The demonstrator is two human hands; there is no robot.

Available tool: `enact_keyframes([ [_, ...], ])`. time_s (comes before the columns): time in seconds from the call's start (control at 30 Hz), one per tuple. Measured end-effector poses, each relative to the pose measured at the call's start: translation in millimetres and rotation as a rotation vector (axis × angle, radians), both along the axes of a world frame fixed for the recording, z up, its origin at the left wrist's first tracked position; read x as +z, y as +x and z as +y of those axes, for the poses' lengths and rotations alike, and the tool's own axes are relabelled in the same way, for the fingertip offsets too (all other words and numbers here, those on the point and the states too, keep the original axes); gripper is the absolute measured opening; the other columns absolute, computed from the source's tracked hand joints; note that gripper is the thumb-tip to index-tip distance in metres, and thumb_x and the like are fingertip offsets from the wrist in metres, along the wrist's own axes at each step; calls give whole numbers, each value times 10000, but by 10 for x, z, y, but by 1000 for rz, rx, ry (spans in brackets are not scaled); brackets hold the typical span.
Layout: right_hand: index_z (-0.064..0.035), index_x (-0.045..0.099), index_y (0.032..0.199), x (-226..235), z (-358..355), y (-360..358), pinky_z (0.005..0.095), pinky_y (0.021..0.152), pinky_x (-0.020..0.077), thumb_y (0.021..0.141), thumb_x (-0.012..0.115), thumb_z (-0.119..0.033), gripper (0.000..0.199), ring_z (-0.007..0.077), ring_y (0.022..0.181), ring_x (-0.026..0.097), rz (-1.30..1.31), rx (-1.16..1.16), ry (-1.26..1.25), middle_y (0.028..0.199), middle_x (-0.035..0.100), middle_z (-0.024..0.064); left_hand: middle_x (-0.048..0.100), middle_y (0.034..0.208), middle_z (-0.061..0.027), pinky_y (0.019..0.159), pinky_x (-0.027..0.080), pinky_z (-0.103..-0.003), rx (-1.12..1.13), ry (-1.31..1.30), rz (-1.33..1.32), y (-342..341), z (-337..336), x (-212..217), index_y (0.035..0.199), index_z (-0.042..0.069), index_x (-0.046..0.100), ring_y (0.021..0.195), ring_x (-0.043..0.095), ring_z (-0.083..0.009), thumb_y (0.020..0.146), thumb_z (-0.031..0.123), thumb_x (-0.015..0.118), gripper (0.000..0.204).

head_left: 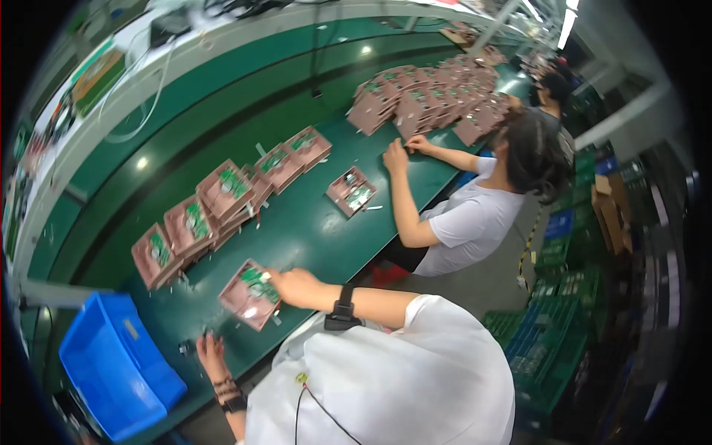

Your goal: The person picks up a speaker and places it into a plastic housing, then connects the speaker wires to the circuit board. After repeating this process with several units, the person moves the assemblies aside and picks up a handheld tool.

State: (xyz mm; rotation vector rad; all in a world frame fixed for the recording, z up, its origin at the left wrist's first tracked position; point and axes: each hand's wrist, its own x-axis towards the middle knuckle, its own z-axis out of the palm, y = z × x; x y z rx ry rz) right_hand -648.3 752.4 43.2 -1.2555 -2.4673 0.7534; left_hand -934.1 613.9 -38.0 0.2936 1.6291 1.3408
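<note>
A pink tray (241,302) holding a green circuit board (256,280) lies on the green conveyor belt (311,222) in front of me. My right hand (291,285), with a black band on its wrist, rests on the board and grips it at the tray's upper corner. My left hand (210,350) sits at the belt's near edge, closed around a small dark object (187,346). I cannot tell what that object is.
Several more pink trays with green boards (222,194) lie in a row up the belt, one tray (351,190) apart. A large pile (430,100) sits farther on. A seated co-worker (482,208) reaches onto the belt. A blue bin (111,363) stands at lower left.
</note>
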Motion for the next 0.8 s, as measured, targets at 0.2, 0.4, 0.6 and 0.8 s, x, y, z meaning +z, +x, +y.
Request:
enact_keyframes([
  [0.2, 72, 418, 1007, -844, -219, 361, 439, 456, 478, 781, 459, -87, 279, 349, 500, 591, -241, -148, 17, 582, 587, 196, 535, 1108, -93, 869, 482, -361, -77, 72, -30, 375, 272, 161, 1180, 38, 451, 976, 565, -197, 845, 142, 607, 384],
  [0.4, 29, 389, 973, -864, -274, 261, 467, 510, 488, 851, 465, -181, 254, 385, 573, 601, -288, -215, -99, 630, 598, 223, 581, 1018, -65, 659, 456, -227, -187, 6, 90, 653, 401, 203, 1179, 35, 452, 849, 615, -159, 820, 177, 646, 432],
  [0.6, -1, 392, 1002, -846, -294, 189, 467, 537, 492, 833, 519, -218, 303, 389, 592, 603, -224, -81, -147, 639, 608, 203, 576, 992, -51, 664, 455, -221, -248, 20, 125, 888, 402, 218, 1173, 48, 475, 827, 600, -124, 794, 153, 672, 440],
  [0.8, -31, 407, 1071, -847, -287, 225, 477, 544, 484, 840, 519, -213, 315, 390, 621, 600, -227, -89, -149, 680, 618, 195, 573, 986, -52, 670, 460, -219, -318, 32, 216, 990, 338, 189, 1164, 51, 501, 820, 571, -92, 774, 122, 688, 438],
])
